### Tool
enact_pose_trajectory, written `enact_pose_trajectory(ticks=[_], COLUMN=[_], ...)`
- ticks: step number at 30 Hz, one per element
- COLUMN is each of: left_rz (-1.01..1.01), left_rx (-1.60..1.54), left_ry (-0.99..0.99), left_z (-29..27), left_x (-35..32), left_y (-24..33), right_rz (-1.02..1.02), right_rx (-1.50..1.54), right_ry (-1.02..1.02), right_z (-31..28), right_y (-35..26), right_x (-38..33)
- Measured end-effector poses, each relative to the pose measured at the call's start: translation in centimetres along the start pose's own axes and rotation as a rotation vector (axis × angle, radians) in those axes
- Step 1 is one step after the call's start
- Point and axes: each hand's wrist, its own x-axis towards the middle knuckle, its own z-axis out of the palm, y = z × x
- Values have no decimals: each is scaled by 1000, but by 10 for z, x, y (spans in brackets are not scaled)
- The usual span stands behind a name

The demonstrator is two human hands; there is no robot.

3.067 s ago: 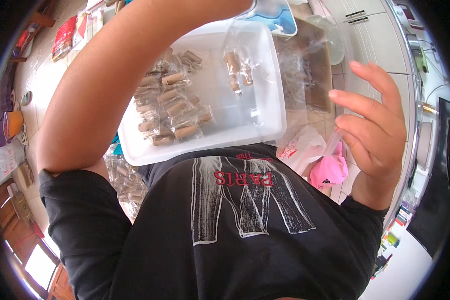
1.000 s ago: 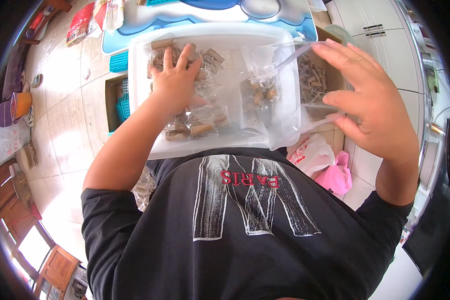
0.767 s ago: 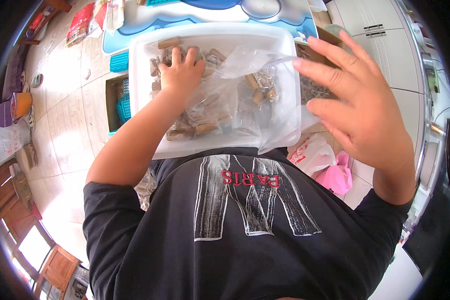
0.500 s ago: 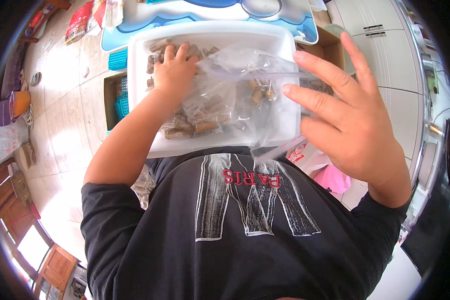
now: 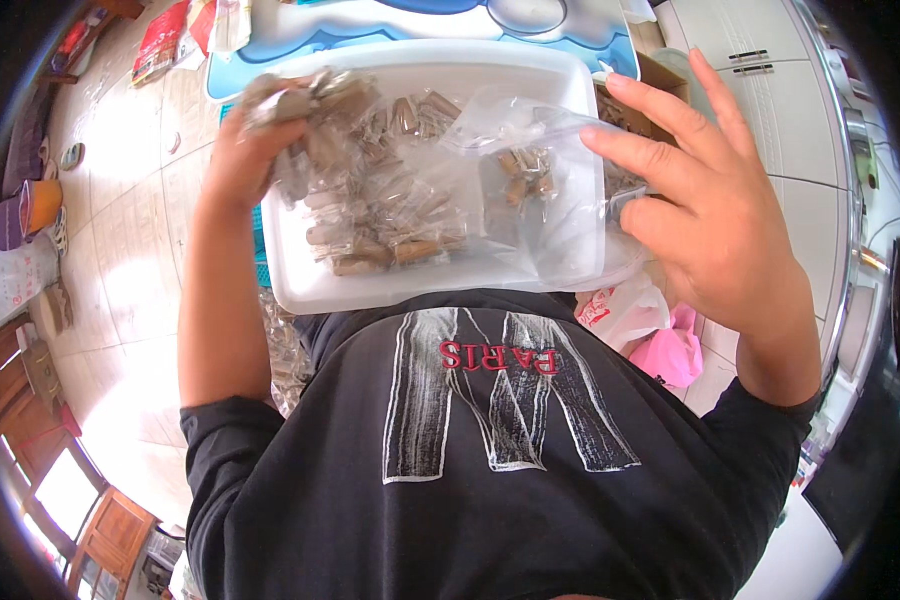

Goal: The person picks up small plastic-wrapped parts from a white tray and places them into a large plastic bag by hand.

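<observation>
A bunch of small brown cylindrical pieces in clear wrappers [image 5: 315,105] is gripped in my left hand [image 5: 242,160], raised over the left rim of the white plastic tub [image 5: 295,285]. More wrapped brown pieces [image 5: 395,245] lie in the tub below. On the right, my right hand [image 5: 710,215] holds the edge of a clear plastic bag [image 5: 560,215] between index finger and thumb, its other fingers stretched out. The bag spreads across the tub's right half, and a few brown pieces [image 5: 525,175] show through it.
The tub stands against a blue-and-white table [image 5: 315,30]. Teal plastic baskets [image 5: 260,250] show at its left. A cardboard box [image 5: 660,80] sits beyond its right side. White and pink bags [image 5: 670,350] lie at my right, next to white cabinets [image 5: 800,120].
My left hand has come up out of the tub toward the left rim, now with a bunch of wrapped pieces in it. The right hand stays near its place, the bag spread wider.
</observation>
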Motion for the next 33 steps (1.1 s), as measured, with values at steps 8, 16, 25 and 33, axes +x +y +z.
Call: enact_pose_trajectory(ticks=[8, 16, 25, 33], left_rz=[42, -110, 367, 106], left_rx=[-154, -179, -461, -540], left_ry=[-543, -411, 68, -87], left_z=[19, 93, 172, 141], left_x=[-50, -41, -52, -40], left_y=[79, 93, 73, 65], right_rz=[11, 94, 194, 263], right_rx=[45, 134, 216, 258], right_ry=[-8, 19, 168, 121], right_z=[1, 2, 8, 14], right_y=[4, -4, -6, -2], right_x=[6, 14, 9, -2])
